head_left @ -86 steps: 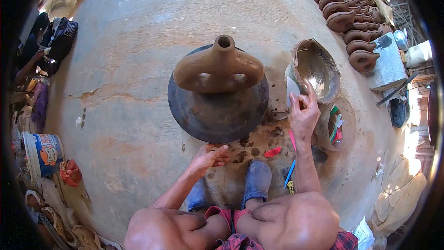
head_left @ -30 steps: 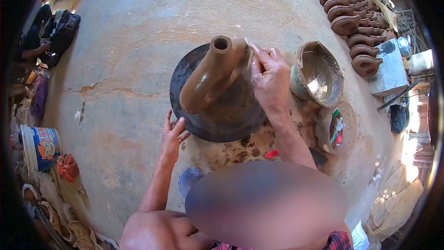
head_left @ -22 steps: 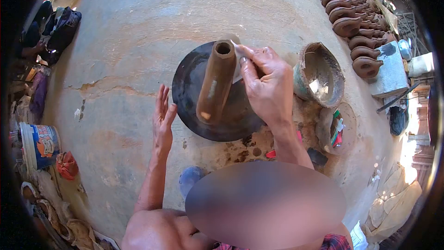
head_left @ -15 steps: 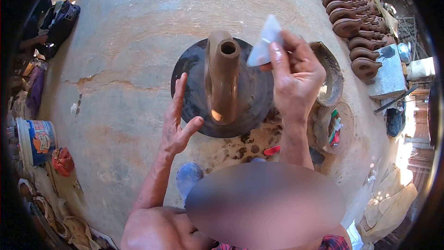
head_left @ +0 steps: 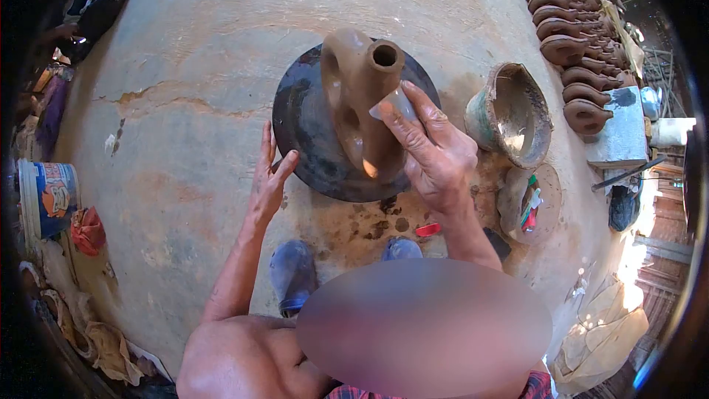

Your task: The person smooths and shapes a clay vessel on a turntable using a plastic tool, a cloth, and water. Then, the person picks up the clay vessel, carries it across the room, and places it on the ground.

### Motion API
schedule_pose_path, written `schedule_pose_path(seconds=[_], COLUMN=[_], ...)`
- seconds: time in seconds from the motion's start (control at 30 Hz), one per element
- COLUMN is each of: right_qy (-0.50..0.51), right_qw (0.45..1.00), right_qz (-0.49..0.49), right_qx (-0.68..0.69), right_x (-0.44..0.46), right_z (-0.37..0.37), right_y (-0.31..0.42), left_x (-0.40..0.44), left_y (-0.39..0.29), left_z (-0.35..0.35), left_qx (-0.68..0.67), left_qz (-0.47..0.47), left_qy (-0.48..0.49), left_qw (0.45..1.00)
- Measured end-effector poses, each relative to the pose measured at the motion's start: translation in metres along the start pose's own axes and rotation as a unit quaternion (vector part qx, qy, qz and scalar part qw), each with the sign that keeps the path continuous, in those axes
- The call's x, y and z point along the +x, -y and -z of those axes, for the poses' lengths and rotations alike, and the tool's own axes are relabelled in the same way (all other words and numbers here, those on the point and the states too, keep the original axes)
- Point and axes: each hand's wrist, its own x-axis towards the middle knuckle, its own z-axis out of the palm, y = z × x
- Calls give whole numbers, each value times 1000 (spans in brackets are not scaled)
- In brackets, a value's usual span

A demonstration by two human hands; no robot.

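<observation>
A brown clay vessel (head_left: 353,92), ring-shaped with a hole through its body and a round open mouth, stands upright on a dark round turntable (head_left: 303,140). My right hand (head_left: 441,151) pinches a translucent plastic scraper (head_left: 395,107) and lays it on the vessel's right side, below the mouth. The fingers partly cover the scraper. Beside the turntable's left edge is my left hand (head_left: 272,176), its fingers stretched and thumb apart, holding nothing; whether it touches the rim I cannot tell.
To the right stand a worn basin (head_left: 478,114) and a round dish (head_left: 509,203) with small coloured items. Rows of similar clay vessels (head_left: 563,50) line the upper right near a pale block (head_left: 617,137). A paint bucket (head_left: 57,196) and red cloth (head_left: 88,231) sit at left.
My right hand has come down and left, bringing the scraper onto the vessel. The vessel has turned, showing its hole more. My left hand is slightly lower and farther left.
</observation>
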Motion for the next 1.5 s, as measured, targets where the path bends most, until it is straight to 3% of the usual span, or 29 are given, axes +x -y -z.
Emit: schedule_pose_path(seconds=[0.07,0.1,0.2,0.27,0.33,0.47,0.53,0.7,0.77,0.97,1.13,1.2,1.27,1.3,1.33,1.4,1.47,1.5], right_qy=[110,111,243,219,113,25,-8,38,131,130,162,73,19,-77,-169,-151,-113,-118], right_qw=[993,993,968,974,989,996,996,994,986,983,977,978,972,931,856,840,796,795], right_qz=[-10,-10,-14,-23,-45,-32,54,63,44,24,-80,-170,-217,-357,-483,-513,-572,-570], right_qx=[-44,-43,-59,-60,-83,-76,-69,-78,-89,-126,-111,-100,-93,-14,70,91,166,169], right_x=[-2,-10,-24,-25,-24,11,18,-5,-15,-83,-149,-157,-153,-146,-141,-138,-111,-101], right_z=[18,27,55,61,57,40,25,23,36,48,28,21,14,9,4,-6,-3,-3], right_y=[10,14,29,28,20,5,-2,-5,-2,-12,-20,-16,-14,-16,-19,-37,-33,-33], left_x=[-2,-4,-9,-15,-19,-31,-38,-49,-54,-57,-61,-62,-58,-58,-60,-56,-43,-36], left_y=[12,14,16,12,17,31,34,51,48,47,48,56,68,61,54,45,38,35], left_z=[2,3,2,-3,-6,-22,-33,-51,-57,-66,-75,-74,-64,-63,-61,-54,-41,-35], left_qx=[42,41,60,27,44,24,34,36,19,45,6,-22,-134,-128,-116,-95,-98,-94], left_qz=[-37,-37,-27,24,31,41,43,26,30,35,93,124,273,270,291,312,202,198], left_qy=[-5,-6,-36,-52,-50,-38,-36,-59,-62,-72,-50,-33,38,40,33,27,-61,-59], left_qw=[998,998,997,998,997,998,998,997,997,996,994,991,952,954,949,945,973,974])
